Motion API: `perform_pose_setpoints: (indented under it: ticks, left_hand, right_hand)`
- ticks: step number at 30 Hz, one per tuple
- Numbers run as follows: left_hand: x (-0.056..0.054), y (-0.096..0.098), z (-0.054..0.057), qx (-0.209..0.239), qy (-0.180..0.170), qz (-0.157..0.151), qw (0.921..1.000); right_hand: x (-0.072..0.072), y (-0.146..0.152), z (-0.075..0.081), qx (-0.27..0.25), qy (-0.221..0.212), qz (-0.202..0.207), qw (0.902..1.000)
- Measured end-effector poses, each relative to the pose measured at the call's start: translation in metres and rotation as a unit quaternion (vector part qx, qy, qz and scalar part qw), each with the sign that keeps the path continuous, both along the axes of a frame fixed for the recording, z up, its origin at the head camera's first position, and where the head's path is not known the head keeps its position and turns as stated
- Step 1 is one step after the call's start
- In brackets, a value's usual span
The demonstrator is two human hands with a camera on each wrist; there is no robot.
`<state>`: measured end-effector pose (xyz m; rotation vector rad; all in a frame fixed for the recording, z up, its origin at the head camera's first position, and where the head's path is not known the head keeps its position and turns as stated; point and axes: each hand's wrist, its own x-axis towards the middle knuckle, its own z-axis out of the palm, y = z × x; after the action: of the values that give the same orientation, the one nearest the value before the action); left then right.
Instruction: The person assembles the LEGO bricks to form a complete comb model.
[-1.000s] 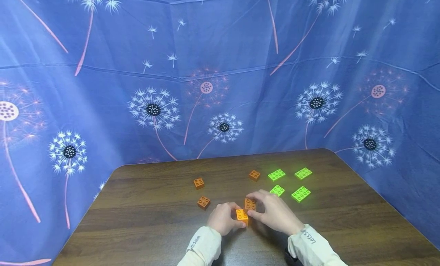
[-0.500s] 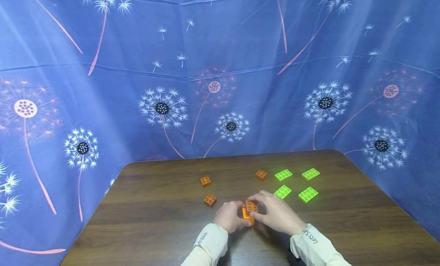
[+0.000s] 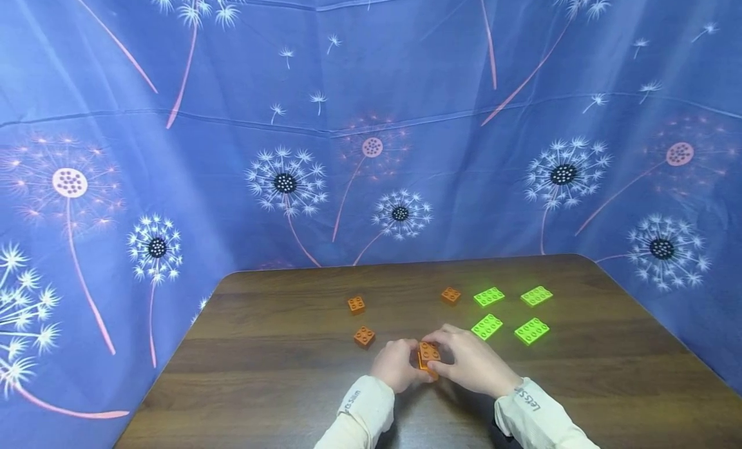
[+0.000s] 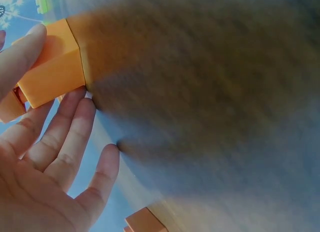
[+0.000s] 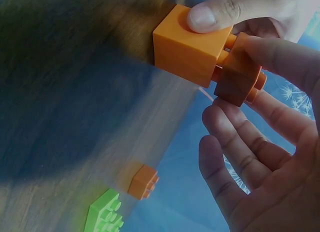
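My left hand pinches a tall light-orange toy building block that stands on the table. Its thumb lies along one side of the block in the left wrist view. With thumb and fingers, my right hand grips a thinner dark-orange four-stud brick directly over that block. In the right wrist view, studs of the light-orange block still show in a gap between the two, and the brick sits slightly tilted. From the head view, the dark brick's top covers most of the block beneath.
Two loose dark-orange bricks, one nearer and one farther, lie to the left. Another orange brick lies behind the hands. Several flat lime-green bricks lie to the right on the wooden table. A blue dandelion-print cloth hangs behind.
The right hand has brought the dark-orange brick from beside the light-orange block to over its top. The left hand keeps hold of the block. The head view has turned slightly left.
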<state>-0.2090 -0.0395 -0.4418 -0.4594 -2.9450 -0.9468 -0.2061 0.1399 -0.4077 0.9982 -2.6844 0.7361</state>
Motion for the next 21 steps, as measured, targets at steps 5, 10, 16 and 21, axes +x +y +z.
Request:
perform_pose_setpoints:
  ticks: [5, 10, 16, 21]
  left_hand:
    - [0.0007, 0.0008, 0.0009, -0.011, 0.000, 0.007, 0.9999]
    - [-0.0008, 0.0018, -0.0002, -0.016, 0.000, 0.008, 0.9998]
    - [-0.0007, 0.0014, 0.0006, -0.023, -0.005, 0.017, 0.9996]
    - [0.0000, 0.0012, 0.0022, -0.029, -0.006, 0.018, 0.9994]
  right_hand:
    - [-0.0014, -0.0006, -0.0011, 0.000, -0.001, 0.001, 1.0000]
    - [-0.0033, 0.0007, -0.0021, 0.000, -0.001, 0.003, 1.0000]
    - [-0.0049, -0.0002, -0.0022, 0.005, -0.002, 0.013, 0.9999]
    - [-0.0050, -0.0009, -0.0028, 0.009, 0.009, 0.015, 0.9998]
